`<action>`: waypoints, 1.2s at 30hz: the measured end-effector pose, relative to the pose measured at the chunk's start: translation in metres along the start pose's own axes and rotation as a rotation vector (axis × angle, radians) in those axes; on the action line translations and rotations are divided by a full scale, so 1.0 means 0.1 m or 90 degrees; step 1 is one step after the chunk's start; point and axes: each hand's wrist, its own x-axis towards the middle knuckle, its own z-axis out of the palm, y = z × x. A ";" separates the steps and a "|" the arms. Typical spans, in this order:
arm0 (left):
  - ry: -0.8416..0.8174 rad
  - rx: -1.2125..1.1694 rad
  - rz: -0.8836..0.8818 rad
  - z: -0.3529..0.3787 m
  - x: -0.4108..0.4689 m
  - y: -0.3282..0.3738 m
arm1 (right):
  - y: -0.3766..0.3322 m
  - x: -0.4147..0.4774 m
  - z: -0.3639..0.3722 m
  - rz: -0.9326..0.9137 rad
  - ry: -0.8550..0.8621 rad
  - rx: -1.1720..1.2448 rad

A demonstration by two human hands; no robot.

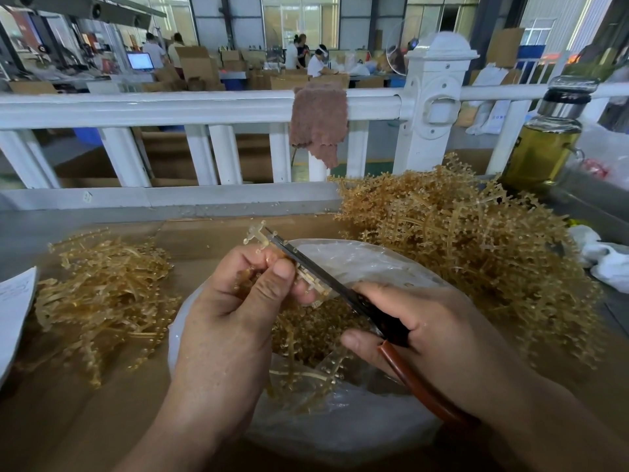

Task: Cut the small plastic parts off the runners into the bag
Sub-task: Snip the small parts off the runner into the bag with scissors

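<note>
My left hand (pixel 235 301) pinches a translucent amber runner (pixel 258 238) between thumb and fingers, its tip sticking up past the fingertips. My right hand (pixel 425 332) grips scissors (pixel 326 277) with brown handles; the dark blades lie along the runner, their tips near its top. Both hands hover over a clear plastic bag (pixel 357 257) holding small amber parts (pixel 313 328) and some runner pieces. A large heap of runners with parts on them (pixel 469 247) sits to the right. A flatter pile of stripped runners (pixel 109 291) lies to the left.
The work surface is brown cardboard (pixel 68 403). A white railing (pixel 204 107) with a brown cloth (pixel 318 120) over it runs behind. A bottle of yellow liquid (pixel 541 148) stands at the far right, white paper (pixel 13 301) at the left edge, crumpled white plastic (pixel 602 257) at the right.
</note>
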 end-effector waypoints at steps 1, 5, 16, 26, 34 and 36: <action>-0.001 -0.003 -0.002 0.00 0.00 0.00 | 0.00 0.00 0.00 0.002 0.000 -0.006; 0.001 -0.020 -0.009 0.00 0.00 -0.01 | -0.01 0.00 -0.01 0.006 -0.001 -0.012; -0.010 -0.077 -0.032 0.02 0.00 -0.01 | -0.01 0.00 0.04 -0.003 0.019 0.000; -0.016 -0.084 -0.045 0.02 0.00 -0.02 | 0.02 0.00 0.07 -0.023 0.038 -0.018; -0.009 -0.086 -0.052 0.03 0.01 -0.01 | 0.02 0.00 0.05 -0.019 0.026 0.001; -0.006 -0.079 -0.057 0.04 0.01 0.01 | 0.03 0.00 0.05 -0.017 0.021 -0.002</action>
